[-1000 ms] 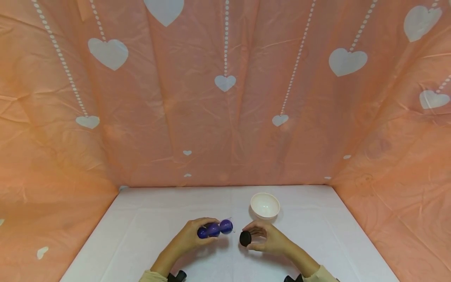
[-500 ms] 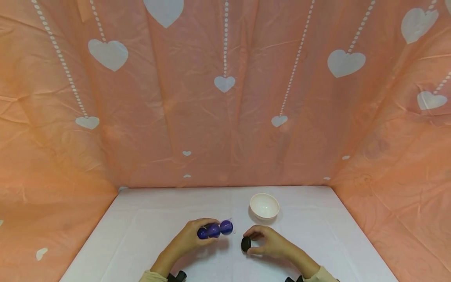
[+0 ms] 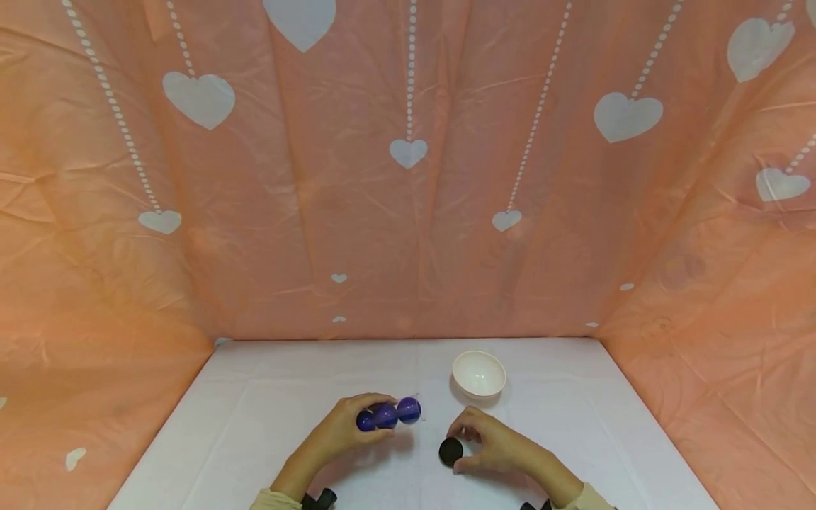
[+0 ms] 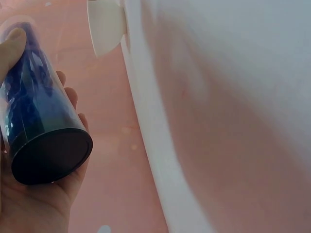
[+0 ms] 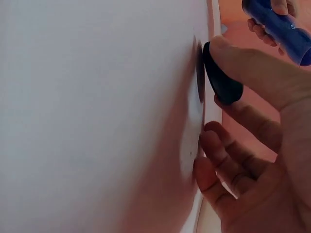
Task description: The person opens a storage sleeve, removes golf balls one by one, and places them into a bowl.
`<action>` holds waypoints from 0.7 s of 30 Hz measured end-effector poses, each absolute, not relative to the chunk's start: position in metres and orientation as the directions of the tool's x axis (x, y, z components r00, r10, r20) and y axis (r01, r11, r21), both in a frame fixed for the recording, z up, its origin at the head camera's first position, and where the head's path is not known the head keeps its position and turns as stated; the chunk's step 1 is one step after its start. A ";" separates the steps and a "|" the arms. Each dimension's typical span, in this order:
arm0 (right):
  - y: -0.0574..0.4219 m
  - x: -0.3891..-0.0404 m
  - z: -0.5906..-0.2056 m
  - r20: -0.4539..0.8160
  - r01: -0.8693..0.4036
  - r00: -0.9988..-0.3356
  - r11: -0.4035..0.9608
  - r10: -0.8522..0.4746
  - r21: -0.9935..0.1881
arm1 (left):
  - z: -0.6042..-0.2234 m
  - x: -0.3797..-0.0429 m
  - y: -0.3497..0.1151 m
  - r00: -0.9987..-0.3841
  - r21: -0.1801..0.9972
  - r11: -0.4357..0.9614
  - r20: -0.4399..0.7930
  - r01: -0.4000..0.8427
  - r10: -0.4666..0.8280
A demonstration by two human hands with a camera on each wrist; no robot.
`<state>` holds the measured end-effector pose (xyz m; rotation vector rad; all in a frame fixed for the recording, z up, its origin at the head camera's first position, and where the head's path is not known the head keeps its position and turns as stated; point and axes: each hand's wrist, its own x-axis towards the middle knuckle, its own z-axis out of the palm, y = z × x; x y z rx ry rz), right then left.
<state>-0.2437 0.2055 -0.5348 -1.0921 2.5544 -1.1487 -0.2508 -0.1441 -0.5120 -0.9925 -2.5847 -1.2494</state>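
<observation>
My left hand [image 3: 349, 423] grips a clear tube of blue-purple balls [image 3: 386, 416], holding it tilted above the white table. In the left wrist view the thumb lies along one side of the tube [image 4: 36, 92], whose dark round end faces the camera. To the right, my right hand [image 3: 494, 440] pinches a round black lid [image 3: 450, 452] between thumb and index finger. The right wrist view shows this lid [image 5: 221, 80] close to the table surface, its other fingers loosely bent. Whether the lid touches the table, I cannot tell.
A white bowl [image 3: 479, 374] stands on the white-covered table [image 3: 306, 375], beyond the right hand. Orange sheeting with white hearts [image 3: 408, 241] walls the table at the back and both sides.
My right hand has moved slightly nearer the table's front with the lid, which has turned edge-on and then flat side up. The left hand and tube have stayed in place.
</observation>
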 end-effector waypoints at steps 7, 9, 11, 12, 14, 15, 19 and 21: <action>0.203 -0.239 -0.529 0.076 -0.503 -0.772 0.532 -0.632 -0.681 | -0.511 -0.251 -0.143 -0.780 0.656 0.454 0.362 0.602 0.510; 0.202 -0.238 -0.528 0.071 -0.502 -0.774 0.540 -0.629 -0.675 | -0.511 -0.251 -0.143 -0.779 0.652 0.455 0.368 0.606 0.508; 0.202 -0.237 -0.528 0.073 -0.508 -0.773 0.545 -0.631 -0.667 | -0.511 -0.251 -0.143 -0.778 0.649 0.458 0.373 0.608 0.506; 0.203 -0.237 -0.527 0.074 -0.512 -0.772 0.548 -0.631 -0.661 | -0.511 -0.251 -0.143 -0.779 0.647 0.460 0.373 0.608 0.504; 0.203 -0.237 -0.527 0.084 -0.523 -0.769 0.547 -0.634 -0.654 | -0.511 -0.252 -0.143 -0.780 0.647 0.462 0.373 0.607 0.501; 0.204 -0.237 -0.527 0.091 -0.529 -0.766 0.543 -0.637 -0.653 | -0.510 -0.252 -0.143 -0.782 0.649 0.462 0.372 0.605 0.500; 0.204 -0.240 -0.528 0.164 -0.564 -0.750 0.490 -0.641 -0.665 | -0.509 -0.252 -0.143 -0.781 0.667 0.441 0.368 0.600 0.505; 0.203 -0.243 -0.529 0.225 -0.578 -0.745 0.438 -0.628 -0.689 | -0.508 -0.253 -0.143 -0.779 0.677 0.428 0.367 0.599 0.509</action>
